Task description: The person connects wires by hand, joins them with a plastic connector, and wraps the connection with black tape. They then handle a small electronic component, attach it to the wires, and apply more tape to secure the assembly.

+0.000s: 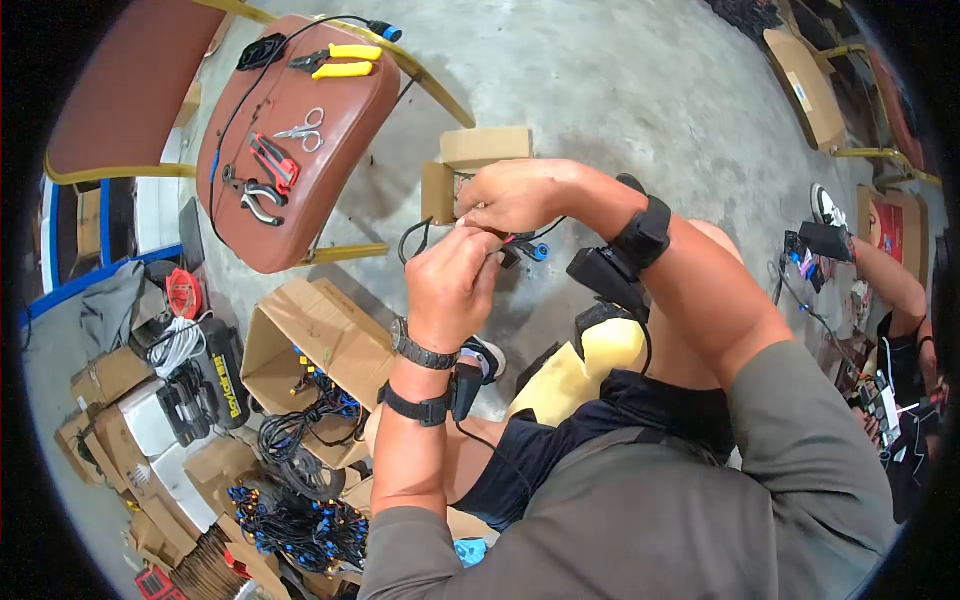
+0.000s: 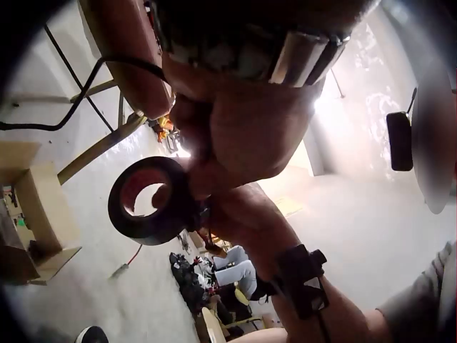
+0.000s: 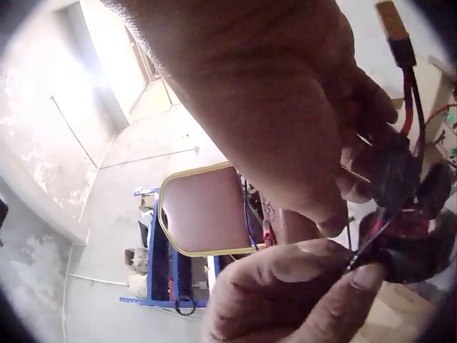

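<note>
In the head view my left hand (image 1: 455,280) and right hand (image 1: 515,195) meet in front of me. The left hand (image 3: 293,293) pinches a thin black wire (image 3: 365,246) between thumb and forefinger. Above it, my right hand (image 3: 300,121) grips a dark, thick section of cable (image 3: 396,179). Red and black leads run from that section up to a yellow connector (image 3: 394,32). A roll of black tape (image 2: 118,207) with a reddish core hangs at the fingers, a fingertip showing in its hole. A blue-ended connector (image 1: 541,252) sticks out beside the hands.
A brown chair (image 1: 330,150) at left bears yellow-handled pliers (image 1: 345,62), scissors (image 1: 305,130) and red cutters (image 1: 275,165). An open carton (image 1: 485,148) stands beyond my hands. Another box (image 1: 320,325) holds cables. Another person's arm (image 1: 890,275) shows at right.
</note>
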### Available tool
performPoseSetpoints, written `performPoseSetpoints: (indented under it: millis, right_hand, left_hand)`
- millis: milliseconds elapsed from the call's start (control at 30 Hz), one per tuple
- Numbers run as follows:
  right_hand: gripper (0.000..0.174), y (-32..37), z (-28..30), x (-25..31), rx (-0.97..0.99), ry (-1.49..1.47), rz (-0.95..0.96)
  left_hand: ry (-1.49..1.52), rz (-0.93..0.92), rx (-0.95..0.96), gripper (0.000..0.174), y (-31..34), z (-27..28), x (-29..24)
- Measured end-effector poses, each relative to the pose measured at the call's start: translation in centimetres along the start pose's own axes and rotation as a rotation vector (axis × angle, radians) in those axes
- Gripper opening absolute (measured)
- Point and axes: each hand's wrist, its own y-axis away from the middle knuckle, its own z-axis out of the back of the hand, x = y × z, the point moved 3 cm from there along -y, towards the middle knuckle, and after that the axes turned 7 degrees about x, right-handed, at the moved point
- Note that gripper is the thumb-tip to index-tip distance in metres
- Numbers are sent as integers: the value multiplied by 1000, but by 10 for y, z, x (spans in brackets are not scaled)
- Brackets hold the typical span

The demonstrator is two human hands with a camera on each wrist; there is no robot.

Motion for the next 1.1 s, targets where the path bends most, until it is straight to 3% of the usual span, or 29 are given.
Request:
performPoseSetpoints:
  millis: [133,233,333,567,667,767,1033,1100]
  right_hand:
    - [32,-1,1,2,46,-18,-57]
    - [36,8,6,11,-49,-191,-75]
    - [40,8,11,6,-207,-166,-64]
    - [45,15,16,12,-330,-241,3]
    - [45,11,14,8,-389,-246,43]
    - [42,13,16,11,-429,-256,55]
    - [46,19,19,22,-393,-381,20]
    - [38,21,19,26,-439,-374,69]
  left_hand:
    - [41,51,-49,28,2,2,0]
    - [97,125,-112,28,4,6,0]
    - [159,231,-114,27,6,9,4]
    - [298,367,-150,17,17,1,30]
    - [526,507,-248,13,18,-4,31]
    - [364,529,-152,12,21,-2,35]
    - [365,496,-129,6,18,4,32]
    - [375,470,-116,6,18,4,34]
